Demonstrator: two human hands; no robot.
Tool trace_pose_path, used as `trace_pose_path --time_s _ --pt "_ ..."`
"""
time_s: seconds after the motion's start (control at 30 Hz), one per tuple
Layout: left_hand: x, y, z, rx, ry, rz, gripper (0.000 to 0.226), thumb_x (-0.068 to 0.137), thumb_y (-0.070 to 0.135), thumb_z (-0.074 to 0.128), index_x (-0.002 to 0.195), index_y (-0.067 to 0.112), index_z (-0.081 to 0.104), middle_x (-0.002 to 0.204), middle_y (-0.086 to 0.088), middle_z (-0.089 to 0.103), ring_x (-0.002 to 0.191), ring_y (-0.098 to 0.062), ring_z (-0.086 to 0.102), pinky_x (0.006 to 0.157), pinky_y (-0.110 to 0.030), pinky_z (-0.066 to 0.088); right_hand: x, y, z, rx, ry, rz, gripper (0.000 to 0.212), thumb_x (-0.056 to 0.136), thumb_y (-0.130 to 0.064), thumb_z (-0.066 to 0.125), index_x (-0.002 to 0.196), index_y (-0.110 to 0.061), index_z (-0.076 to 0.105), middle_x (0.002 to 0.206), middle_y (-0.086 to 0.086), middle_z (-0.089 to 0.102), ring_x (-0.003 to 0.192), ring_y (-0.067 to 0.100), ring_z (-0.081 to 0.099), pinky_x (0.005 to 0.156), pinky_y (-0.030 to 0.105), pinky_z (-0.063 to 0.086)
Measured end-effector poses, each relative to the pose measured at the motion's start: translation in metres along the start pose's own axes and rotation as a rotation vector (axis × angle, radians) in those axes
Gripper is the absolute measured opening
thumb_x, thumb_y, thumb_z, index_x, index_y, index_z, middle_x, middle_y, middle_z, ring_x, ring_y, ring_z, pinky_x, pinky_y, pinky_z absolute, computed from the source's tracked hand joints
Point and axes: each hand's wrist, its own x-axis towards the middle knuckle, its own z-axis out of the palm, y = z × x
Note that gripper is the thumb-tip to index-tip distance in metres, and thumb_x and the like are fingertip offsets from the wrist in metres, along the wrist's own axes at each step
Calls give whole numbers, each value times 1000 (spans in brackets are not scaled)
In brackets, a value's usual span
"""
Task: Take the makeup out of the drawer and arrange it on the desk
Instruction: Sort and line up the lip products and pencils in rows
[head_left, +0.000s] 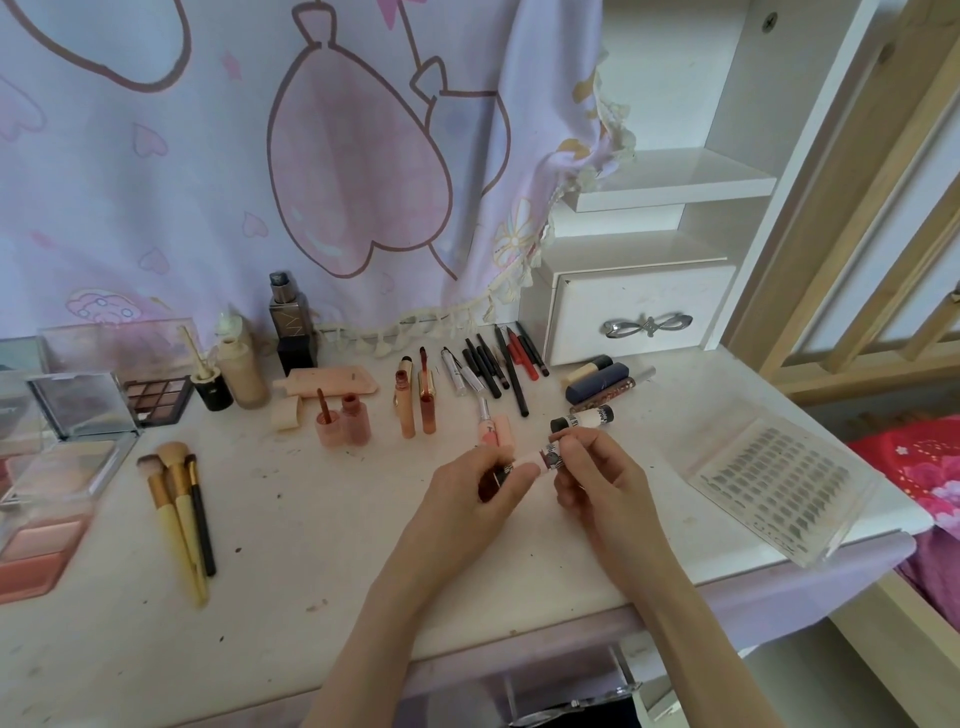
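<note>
A: What's the surface on my feed?

B: White desk (322, 519), stained. Far left I see open palettes (78, 431), then three brushes (179, 499) side by side.

A: Back row?

B: Foundation bottles (244, 374), lip glosses (415, 400), a fan of pencils (498, 364). The clear lash tray (779, 478) sits at the right edge, overhanging the corner.

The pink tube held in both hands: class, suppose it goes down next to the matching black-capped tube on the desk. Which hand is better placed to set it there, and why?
Probably the right hand. It pinches the pink tube at the end nearest the matching tube, which lies just beyond its fingers. The left hand is farther away.
</note>
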Motion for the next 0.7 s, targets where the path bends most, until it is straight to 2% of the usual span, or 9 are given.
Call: trace_pose_path --time_s 0.03,0.13,0.2,0.3,0.4,0.47,0.53,0.6,0.7 --pt "-1 0 -1 -25 -8 -5 9 83 46 57 88 39 53 77 13 54 70 2 49 64 -10 38 -1 0 1 -39 -8 -11 9 90 -17 56 87 -13 63 61 -3 53 54 8 44 52 19 38" --pt "-2 -1 -1 -62 -18 -45 23 78 43 66 91 40 47 86 13 55 80 3 51 69 -8 41 -2 -1 4 -156 -2 -42 9 92 -14 54 90 -10 62 60 -9 56 54 5 46 52 15 40" --pt "-1 1 -2 -63 -31 -68 20 78 42 67 88 38 49 86 14 58 79 2 53 68 -8 41 -2 -1 5 -175 16 -47 10 93 -14 53 89 -10 61 57 -9 54 53 4 45 51 14 39" --pt "-1 7 -4 -13 -75 -59 7 88 40 55 83 37 51 76 15 58 68 6 52 63 -8 37 -3 -2 6 -233 7 -52 12 94 -12 49 88 -13 60 59 -2 50 53 5 43 51 15 38" --pt "-7 8 -8 30 -111 -46 14 93 37 48 83 31 55 76 10 59 68 -1 51 64 -17 39 -4 -3 7 -306 -69 -91 17 96 -8 46 89 -19 58 64 -5 52 54 2 46 55 13 40" --pt "-13 8 -15 74 -135 -38 13 89 40 52 86 28 57 81 8 56 70 -3 47 64 -16 37 -4 -3 9 -362 -134 -117 20 95 -7 47 91 -23 58 69 -9 56 59 0 51 59 12 43" --pt "-19 7 -24 126 -169 -40 8 85 39 59 81 34 55 78 10 51 68 -2 42 62 -14 33 -5 -3 13 -450 -189 -158 19 93 -10 52 92 -28 58 72 -12 60 65 -1 56 64 13 45" --pt "-24 5 -35 179 -177 -50 14 84 35 62 73 36 53 74 11 48 66 -2 41 61 -15 31 -5 -3 20 -519 -251 -196 17 90 -14 58 89 -31 58 72 -14 62 68 3 58 66 15 47" --pt "-31 0 -56 216 -157 -73 9 86 32 61 85 23 65 74 10 50 65 1 42 62 -14 31 0 -7 35 -560 -314 -243 17 89 -15 59 83 -31 57 70 -13 61 67 7 57 66 20 48"
